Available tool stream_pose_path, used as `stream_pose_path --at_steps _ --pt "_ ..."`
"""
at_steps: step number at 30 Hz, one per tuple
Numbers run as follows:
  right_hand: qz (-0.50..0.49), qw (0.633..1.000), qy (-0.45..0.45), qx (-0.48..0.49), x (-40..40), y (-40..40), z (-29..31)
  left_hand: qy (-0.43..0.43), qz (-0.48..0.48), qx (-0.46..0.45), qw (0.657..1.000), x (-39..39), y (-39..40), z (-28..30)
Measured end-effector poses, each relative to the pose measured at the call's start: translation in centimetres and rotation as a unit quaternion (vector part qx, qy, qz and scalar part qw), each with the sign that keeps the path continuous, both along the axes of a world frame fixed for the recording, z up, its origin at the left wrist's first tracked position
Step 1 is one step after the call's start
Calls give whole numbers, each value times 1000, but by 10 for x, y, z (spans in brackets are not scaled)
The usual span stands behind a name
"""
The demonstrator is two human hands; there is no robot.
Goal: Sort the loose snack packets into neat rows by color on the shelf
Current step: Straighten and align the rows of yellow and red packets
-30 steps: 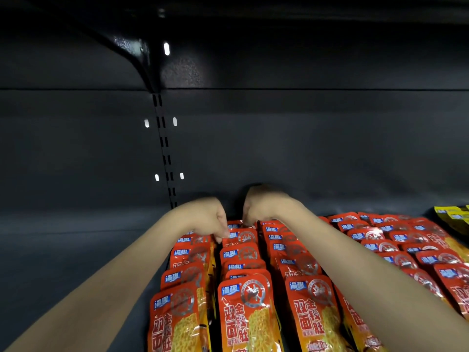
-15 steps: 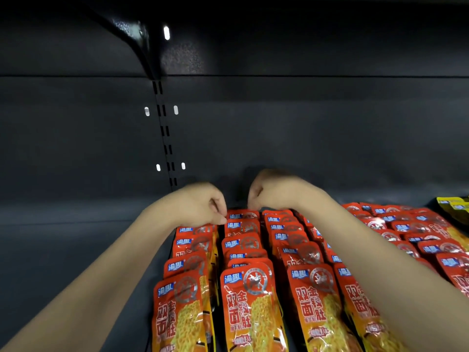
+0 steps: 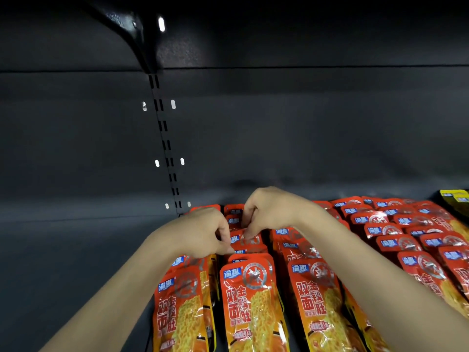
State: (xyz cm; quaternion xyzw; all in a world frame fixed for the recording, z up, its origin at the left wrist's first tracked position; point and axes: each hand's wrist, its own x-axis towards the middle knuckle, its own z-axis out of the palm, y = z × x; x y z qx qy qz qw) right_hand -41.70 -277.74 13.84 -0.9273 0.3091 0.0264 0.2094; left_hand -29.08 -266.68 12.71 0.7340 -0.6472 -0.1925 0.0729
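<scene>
- Head view: the red snack packets (image 3: 250,303) lie in overlapping rows on the dark shelf (image 3: 76,250), with yellow packets (image 3: 455,199) at the far right.
- The left hand (image 3: 203,232) and right hand (image 3: 269,212), fingers curled, pinch packet tops in the middle row.
- The packets look light, thin, glossy and likely slippery; the flat sealed top edge seems the surest place to grip.

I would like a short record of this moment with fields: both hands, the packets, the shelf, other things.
left hand: fingers curled, touching a red packet in the middle row
right hand: fingers curled on the same packet
red packets: overlapping rows running front to back
yellow packets: far right, at the back
shelf: dark, bare on the left
back panel: dark, with a slotted upright
</scene>
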Motion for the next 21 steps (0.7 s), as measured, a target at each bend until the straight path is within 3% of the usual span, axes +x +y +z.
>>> stream_pose_path --at_steps 12,21 --pt "-28 999 -25 15 -7 -1 -1 37 9 23 999 -6 0 3" --pt "-69 996 -59 16 -13 -5 2 51 58 -24 997 -1 2 4"
